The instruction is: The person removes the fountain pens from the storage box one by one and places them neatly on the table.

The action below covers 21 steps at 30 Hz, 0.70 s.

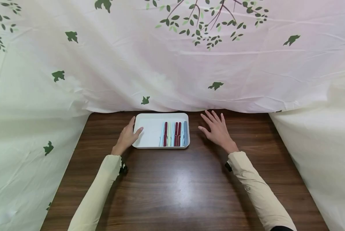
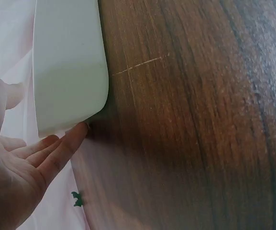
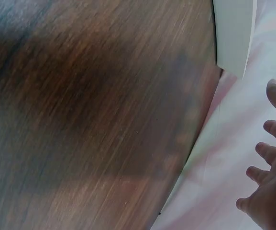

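A white rectangular tray (image 1: 147, 130) lies on the table near its far edge. Side by side in its right half are several slim stick-like pieces (image 1: 176, 134) in dark red, light blue, pale yellow and grey-blue; their exact kind is too small to tell. My left hand (image 1: 127, 138) is at the tray's left end. Its straight fingers (image 2: 63, 151) touch the outer wall from below, while the thumb stands apart above the rim. Right of the tray, my right hand (image 1: 217, 131) hovers over the table with its fingers spread, holding nothing.
The dark brown wooden table (image 1: 172, 186) reaches toward me from the tray. A pale curtain (image 1: 172, 64) with leaf and bird prints hangs along the table's far edge, and more pale cloth (image 1: 22, 144) hangs at both sides.
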Each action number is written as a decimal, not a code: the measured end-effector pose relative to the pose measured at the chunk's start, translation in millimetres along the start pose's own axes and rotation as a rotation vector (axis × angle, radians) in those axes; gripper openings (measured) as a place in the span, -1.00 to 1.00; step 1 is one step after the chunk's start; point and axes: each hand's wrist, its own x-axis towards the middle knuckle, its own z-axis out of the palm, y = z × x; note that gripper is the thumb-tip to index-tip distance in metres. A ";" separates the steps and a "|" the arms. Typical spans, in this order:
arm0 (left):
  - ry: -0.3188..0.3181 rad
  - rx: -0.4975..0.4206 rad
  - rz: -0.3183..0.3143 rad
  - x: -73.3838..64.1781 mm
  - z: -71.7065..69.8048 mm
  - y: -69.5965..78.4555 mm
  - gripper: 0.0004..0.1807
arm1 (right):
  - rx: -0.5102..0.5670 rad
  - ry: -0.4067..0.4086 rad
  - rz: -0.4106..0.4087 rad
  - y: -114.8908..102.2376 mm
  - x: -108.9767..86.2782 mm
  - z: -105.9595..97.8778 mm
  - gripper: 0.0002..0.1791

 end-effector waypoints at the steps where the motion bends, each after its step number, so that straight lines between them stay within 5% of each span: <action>1: 0.001 -0.006 -0.003 -0.2 0.0 -0.1 -0.09 | -0.002 0.003 0.002 -0.6 0.0 0.2 -0.26; 12: -0.024 0.010 -0.071 -3.0 -12.9 3.4 -0.37 | 0.019 -0.020 0.000 -8.2 4.8 9.2 -0.25; 21: -0.047 -0.029 -0.081 1.2 -10.1 6.9 -0.49 | 0.043 -0.044 0.030 -10.0 4.3 7.9 -0.25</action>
